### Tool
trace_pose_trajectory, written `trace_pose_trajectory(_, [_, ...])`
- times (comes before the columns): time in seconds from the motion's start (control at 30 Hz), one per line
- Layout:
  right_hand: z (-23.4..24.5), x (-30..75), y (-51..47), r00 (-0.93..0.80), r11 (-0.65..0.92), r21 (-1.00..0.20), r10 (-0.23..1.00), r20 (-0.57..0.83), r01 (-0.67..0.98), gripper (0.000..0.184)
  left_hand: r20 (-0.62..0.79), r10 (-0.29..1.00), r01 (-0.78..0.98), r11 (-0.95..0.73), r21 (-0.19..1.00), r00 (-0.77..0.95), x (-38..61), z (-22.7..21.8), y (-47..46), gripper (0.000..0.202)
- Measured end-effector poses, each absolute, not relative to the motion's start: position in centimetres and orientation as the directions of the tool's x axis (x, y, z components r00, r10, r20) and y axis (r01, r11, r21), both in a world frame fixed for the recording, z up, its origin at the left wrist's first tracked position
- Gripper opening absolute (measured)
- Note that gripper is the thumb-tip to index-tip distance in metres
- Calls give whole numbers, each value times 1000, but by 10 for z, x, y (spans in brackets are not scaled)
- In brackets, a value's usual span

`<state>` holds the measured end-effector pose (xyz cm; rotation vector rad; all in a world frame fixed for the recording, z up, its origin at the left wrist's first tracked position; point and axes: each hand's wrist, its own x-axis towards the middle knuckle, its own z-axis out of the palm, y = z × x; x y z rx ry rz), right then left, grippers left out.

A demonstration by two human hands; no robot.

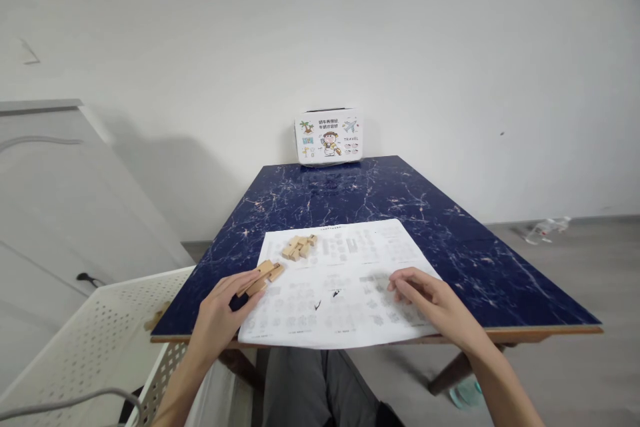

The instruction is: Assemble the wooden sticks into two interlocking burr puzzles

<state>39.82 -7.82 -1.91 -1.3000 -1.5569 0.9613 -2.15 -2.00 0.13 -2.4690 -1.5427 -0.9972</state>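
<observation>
My left hand [227,303] is at the left edge of a white printed sheet [345,327], thumb and fingers closed around several light wooden puzzle pieces [263,272]. The pieces lie partly under my fingers, and some have notches. Just beyond them, on the sheet, sits a small cluster of interlocking wooden pieces [299,247]. Over the right part of the paper is my right hand [423,293], its fingers loosely bent and nothing visible in them. Two small dark marks or scraps [336,293] show near the middle of the sheet, too small to make out.
The sheet lies on a blue marbled table [340,197] with a wooden edge. A white illustrated case [329,138] stands at the back against the wall. On the left is a white perforated basket [100,327]; a clear plastic item [545,231] lies on the floor at right.
</observation>
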Motion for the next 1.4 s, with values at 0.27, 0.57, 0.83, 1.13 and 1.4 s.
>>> trace_pose_trajectory(0.27, [-16, 397, -79, -77, 155, -932, 988, 137, 329, 37, 484, 769, 801, -563, 205, 417, -29, 6, -21, 38])
trace_pose_trajectory(0.57, [-15, 396, -79, -69, 163, -935, 987, 148, 316, 36, 516, 789, 810, -520, 271, 334, -17, 1, -23, 41])
trace_pose_trajectory(0.83, [-16, 396, -79, -71, 164, -926, 986, 149, 339, 37, 431, 834, 780, -509, 363, 344, -13, 5, -20, 34])
trace_pose_trajectory(1.13, [-21, 398, -75, -99, 155, -915, 987, 127, 373, 38, 441, 843, 677, -519, 522, 306, 20, 9, -26, 28])
trace_pose_trajectory(1.4, [9, 351, -47, -240, 262, -920, 951, 195, 292, 41, 194, 921, 355, -315, 880, 337, 97, 28, -8, 34])
